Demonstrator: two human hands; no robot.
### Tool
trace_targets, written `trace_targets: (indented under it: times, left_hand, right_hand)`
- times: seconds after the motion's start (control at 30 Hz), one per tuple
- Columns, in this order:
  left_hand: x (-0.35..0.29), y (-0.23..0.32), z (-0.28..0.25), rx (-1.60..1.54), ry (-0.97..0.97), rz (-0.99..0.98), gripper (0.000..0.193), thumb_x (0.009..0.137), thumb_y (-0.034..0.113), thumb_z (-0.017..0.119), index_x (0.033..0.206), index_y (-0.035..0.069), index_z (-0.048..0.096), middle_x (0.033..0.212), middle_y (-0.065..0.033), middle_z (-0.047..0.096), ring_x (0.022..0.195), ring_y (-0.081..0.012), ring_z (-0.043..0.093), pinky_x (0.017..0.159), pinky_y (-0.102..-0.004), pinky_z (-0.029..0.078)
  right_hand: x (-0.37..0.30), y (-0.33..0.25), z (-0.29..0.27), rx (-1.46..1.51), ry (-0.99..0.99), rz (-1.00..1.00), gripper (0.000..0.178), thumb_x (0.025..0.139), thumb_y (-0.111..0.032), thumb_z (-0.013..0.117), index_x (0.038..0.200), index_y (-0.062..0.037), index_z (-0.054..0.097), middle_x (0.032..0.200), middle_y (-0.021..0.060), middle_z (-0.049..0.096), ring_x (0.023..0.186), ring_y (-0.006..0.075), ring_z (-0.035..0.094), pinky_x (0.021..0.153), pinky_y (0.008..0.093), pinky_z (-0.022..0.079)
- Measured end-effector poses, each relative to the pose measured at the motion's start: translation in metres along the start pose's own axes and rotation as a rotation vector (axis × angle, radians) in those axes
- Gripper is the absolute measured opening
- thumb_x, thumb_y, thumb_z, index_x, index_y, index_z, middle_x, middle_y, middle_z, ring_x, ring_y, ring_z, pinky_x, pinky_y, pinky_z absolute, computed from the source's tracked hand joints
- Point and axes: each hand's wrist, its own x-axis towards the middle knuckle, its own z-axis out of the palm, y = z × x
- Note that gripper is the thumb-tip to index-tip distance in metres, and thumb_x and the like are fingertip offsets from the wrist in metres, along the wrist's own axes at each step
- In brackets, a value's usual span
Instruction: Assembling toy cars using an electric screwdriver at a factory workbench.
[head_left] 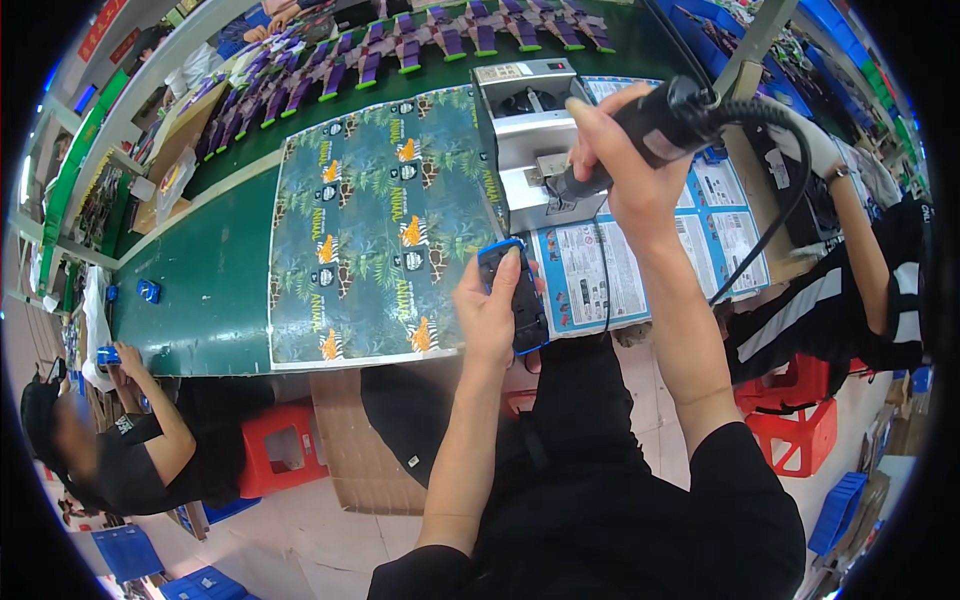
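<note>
Live from the head view: your left fingers wrap a black, blue-edged casing (531,318), your left hand (487,315) gripping its near side, thumb along its top. Up and right of those fingers, your right hand (635,170) is closed around a black corded tool (668,122), its nose slanting down-left past your fingers toward the silver metal box (526,140); you can't tell whether they touch. The cable (803,170) loops right of that grip; left of your left fingers spreads a jungle-print sheet (375,230).
</note>
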Motion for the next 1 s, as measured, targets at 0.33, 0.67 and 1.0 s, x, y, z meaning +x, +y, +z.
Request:
trace_targets:
  times: [0.33,0.67,1.0]
  left_hand:
    - [0.009,-0.005,-0.003,-0.049,-0.036,-0.005,0.021,0.095,0.021,0.066,0.107,0.005,0.061,0.093,-0.0097,0.07,0.078,-0.0151,0.068,0.069,-0.0304,0.057]
    - [0.007,-0.004,-0.003,-0.027,-0.031,0.077,0.02,0.094,0.015,0.067,0.105,-0.001,0.064,0.087,-0.0062,0.068,0.074,-0.0114,0.066,0.063,-0.0254,0.056]
    - [0.002,-0.003,-0.003,0.115,0.038,0.216,0.021,0.092,0.016,0.07,0.105,-0.001,0.066,0.085,-0.0037,0.067,0.073,-0.0072,0.061,0.064,-0.023,0.05]
  right_hand:
    - [0.007,-0.009,-0.002,0.112,-0.04,0.363,0.021,0.086,-0.018,0.071,0.075,-0.0016,0.063,0.054,0.0025,0.054,0.04,0.01,0.049,0.043,0.0252,0.04]
    - [-0.04,-0.023,0.013,0.377,-0.197,0.102,0.015,0.092,-0.018,0.052,0.092,-0.0033,0.051,0.065,0.0074,0.052,0.053,0.0167,0.051,0.058,0.0338,0.048]
    - [-0.058,-0.014,0.024,0.281,-0.281,0.108,0.017,0.088,-0.014,0.062,0.091,-0.0056,0.047,0.067,0.0068,0.053,0.055,0.0163,0.051,0.061,0.0342,0.047]
